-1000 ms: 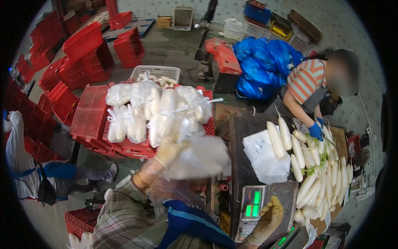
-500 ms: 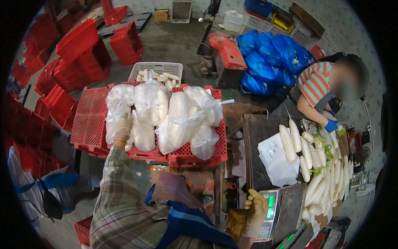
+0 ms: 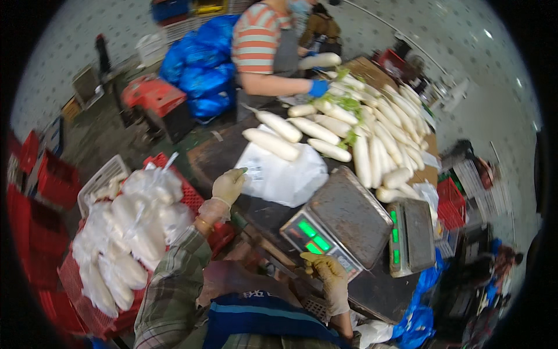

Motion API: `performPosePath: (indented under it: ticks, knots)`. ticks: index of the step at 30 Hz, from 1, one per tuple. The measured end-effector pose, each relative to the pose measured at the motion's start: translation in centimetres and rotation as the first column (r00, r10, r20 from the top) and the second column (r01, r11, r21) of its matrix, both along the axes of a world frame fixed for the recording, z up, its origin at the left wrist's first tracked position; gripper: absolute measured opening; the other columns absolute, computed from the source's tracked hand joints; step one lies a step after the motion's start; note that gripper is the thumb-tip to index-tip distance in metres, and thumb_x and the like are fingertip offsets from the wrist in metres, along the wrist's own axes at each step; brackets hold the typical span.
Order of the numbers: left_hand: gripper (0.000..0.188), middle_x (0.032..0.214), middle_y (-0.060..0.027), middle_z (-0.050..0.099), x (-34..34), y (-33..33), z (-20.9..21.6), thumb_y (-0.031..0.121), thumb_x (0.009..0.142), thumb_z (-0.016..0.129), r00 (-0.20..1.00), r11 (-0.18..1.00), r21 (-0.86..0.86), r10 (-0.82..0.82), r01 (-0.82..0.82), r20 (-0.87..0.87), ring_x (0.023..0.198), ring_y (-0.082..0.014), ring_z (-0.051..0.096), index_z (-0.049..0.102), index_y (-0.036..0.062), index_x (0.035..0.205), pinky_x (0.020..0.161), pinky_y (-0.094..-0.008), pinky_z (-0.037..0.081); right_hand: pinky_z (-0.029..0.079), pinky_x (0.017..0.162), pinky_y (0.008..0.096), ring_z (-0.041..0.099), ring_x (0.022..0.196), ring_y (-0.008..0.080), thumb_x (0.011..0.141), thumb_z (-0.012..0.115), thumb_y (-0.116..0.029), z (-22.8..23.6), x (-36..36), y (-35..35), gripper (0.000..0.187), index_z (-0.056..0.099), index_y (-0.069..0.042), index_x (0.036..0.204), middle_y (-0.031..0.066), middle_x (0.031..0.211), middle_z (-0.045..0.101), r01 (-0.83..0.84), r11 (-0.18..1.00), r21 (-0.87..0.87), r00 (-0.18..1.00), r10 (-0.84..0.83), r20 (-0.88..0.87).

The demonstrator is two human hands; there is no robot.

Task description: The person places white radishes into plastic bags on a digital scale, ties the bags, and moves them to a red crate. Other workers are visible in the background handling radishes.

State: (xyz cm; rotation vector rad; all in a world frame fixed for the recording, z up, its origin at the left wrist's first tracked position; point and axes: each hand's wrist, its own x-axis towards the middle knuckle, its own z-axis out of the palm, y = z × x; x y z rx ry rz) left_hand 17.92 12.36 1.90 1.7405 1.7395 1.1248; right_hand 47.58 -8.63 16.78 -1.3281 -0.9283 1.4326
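My left hand [image 3: 228,189], in a pale glove, reaches over the table's near edge. Its fingers stretch toward a stack of flat white plastic bags [image 3: 279,174]; the fingertips are at the stack's left edge, and whether they touch cannot be told. My right hand [image 3: 328,282], in a yellowish glove, is beside the display of a digital scale [image 3: 351,218]. Its fingers curl inward with nothing visible in them. The scale's plate bears nothing. Several loose white radishes [image 3: 273,144] lie on and behind the bags, and a large pile of radishes [image 3: 386,131] is farther right.
Bagged radishes [image 3: 139,227] sit on red crates [image 3: 67,285] at left, beside a white basket [image 3: 100,181]. A second scale [image 3: 414,235] stands right of the first. Across the table, a co-worker's blue-gloved hand [image 3: 318,88] is by the radishes. Blue bags [image 3: 200,67] are behind.
My view has swung right toward the table. My left hand has left the bagged radishes on the crates and come to the white bags. My right hand stays curled by the scale.
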Motion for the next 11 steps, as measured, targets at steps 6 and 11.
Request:
performPosePath:
  ticks: [6,11]
  knots:
    - [0.084,0.140,-0.0130,0.051,10.0,6.8,-7.6,0.052,0.079,0.073,0.695,0.959,-0.062,0.154,-0.276,-0.702,0.133,-0.0335,0.046,0.052,-0.0041,0.137,0.110,-0.0583,0.035,0.055,0.076,0.0281,0.062,0.080,0.0122,0.103,0.057,-0.010,0.1,9.3,-1.1,0.019,0.068,0.004,0.111,0.0138,0.113,0.073,0.251,0.965,-0.076,0.968,-0.252,-0.001]
    - [0.086,0.162,-0.0129,0.030,9.9,11.3,-7.7,0.050,0.083,0.071,0.895,0.805,-0.591,-0.224,-0.052,-0.385,0.149,-0.0350,0.025,0.037,0.0148,0.154,0.118,-0.0573,0.029,0.054,0.080,0.0266,0.067,0.089,0.0149,0.104,0.057,-0.012,-2.3,16.1,-0.7,0.020,0.069,0.001,0.113,0.0160,0.120,0.072,0.253,0.965,0.063,0.962,-0.258,0.092]
